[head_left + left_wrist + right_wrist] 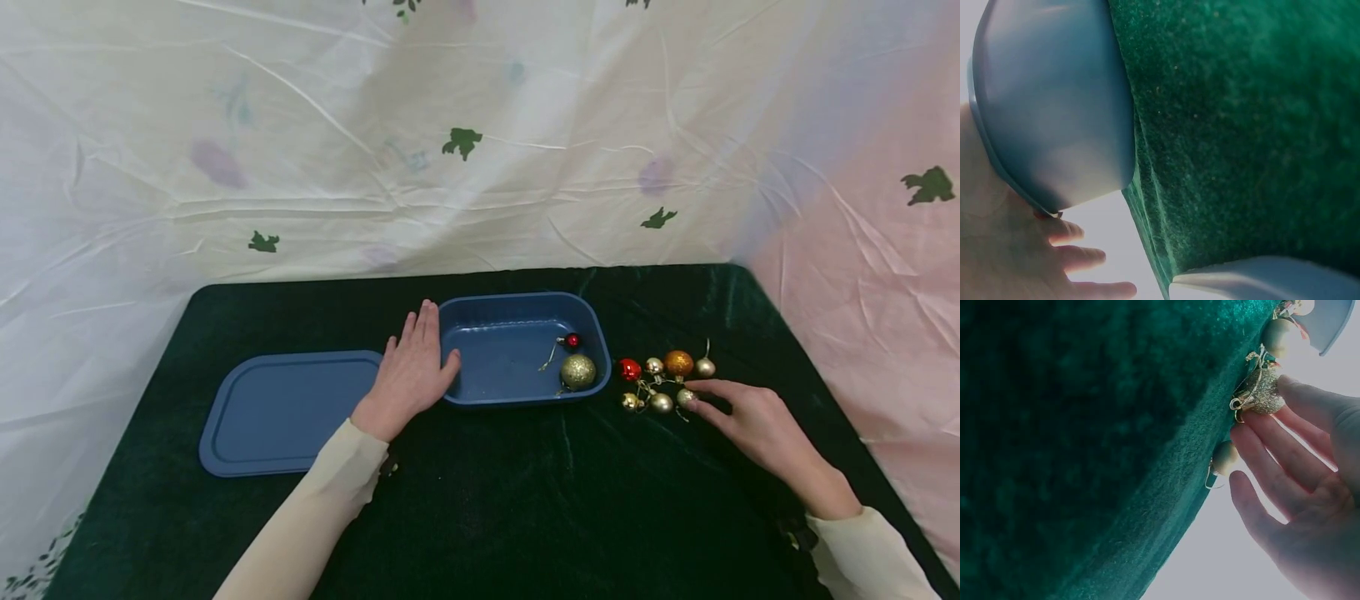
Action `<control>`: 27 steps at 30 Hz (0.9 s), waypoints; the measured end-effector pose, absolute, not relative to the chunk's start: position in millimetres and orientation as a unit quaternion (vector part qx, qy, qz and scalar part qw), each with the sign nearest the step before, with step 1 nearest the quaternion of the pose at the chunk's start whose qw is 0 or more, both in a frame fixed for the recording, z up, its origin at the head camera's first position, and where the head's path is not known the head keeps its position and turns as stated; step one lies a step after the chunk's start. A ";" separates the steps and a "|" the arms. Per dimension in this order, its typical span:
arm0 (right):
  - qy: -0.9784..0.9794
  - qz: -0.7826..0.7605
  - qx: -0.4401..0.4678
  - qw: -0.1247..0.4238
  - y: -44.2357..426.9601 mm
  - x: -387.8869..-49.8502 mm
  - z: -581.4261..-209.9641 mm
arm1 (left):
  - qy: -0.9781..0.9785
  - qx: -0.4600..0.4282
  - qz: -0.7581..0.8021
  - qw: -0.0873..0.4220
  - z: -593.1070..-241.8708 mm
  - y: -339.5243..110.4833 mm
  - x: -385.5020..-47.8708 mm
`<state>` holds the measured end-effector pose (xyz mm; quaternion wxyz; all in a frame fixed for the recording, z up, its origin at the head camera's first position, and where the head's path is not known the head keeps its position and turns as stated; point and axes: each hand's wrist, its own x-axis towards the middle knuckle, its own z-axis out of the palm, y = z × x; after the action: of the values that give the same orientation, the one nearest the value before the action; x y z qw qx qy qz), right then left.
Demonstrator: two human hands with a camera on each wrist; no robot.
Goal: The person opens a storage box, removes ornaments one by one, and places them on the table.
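My left hand [412,367] lies along the left wall of a blue plastic box [495,396], fingers straight and thumb over the rim. Inside the box, at its right end, are a gold glitter bauble [578,372] and a small red bauble [573,340]. To the right of the box, my right hand [757,425] pinches a small gold glitter bauble [1264,392] between thumb and fingers, at the edge of a cluster. Around it lie a red bauble [629,369], an orange bauble [678,362] and several small gold baubles [661,402], with thin gold loops.
The box's flat blue lid [277,417] lies on the left, partly behind my left forearm. Dark green velvet cloth [495,500] covers the table. A pale patterned curtain [337,167] hangs right behind the table's far edge and along the sides.
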<state>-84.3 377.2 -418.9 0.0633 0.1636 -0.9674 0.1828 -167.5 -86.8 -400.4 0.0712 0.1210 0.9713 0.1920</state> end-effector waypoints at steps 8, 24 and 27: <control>-0.967 0.180 0.167 0.062 379.1 -85.2 -417.8 | 0.972 0.120 0.191 0.072 -400.2 -86.6 -167.4; -0.947 0.203 0.160 0.192 353.8 -78.3 -399.2 | 0.974 0.114 0.183 0.074 -400.1 -84.9 -166.7; -0.936 0.223 0.172 0.212 340.9 -80.2 -395.9 | 0.974 0.113 0.183 0.076 -400.7 -85.0 -166.7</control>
<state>-80.2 340.9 -395.9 0.2117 0.1725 -0.9359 0.2226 -166.7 -85.0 -400.7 0.0757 0.1133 0.9737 0.1827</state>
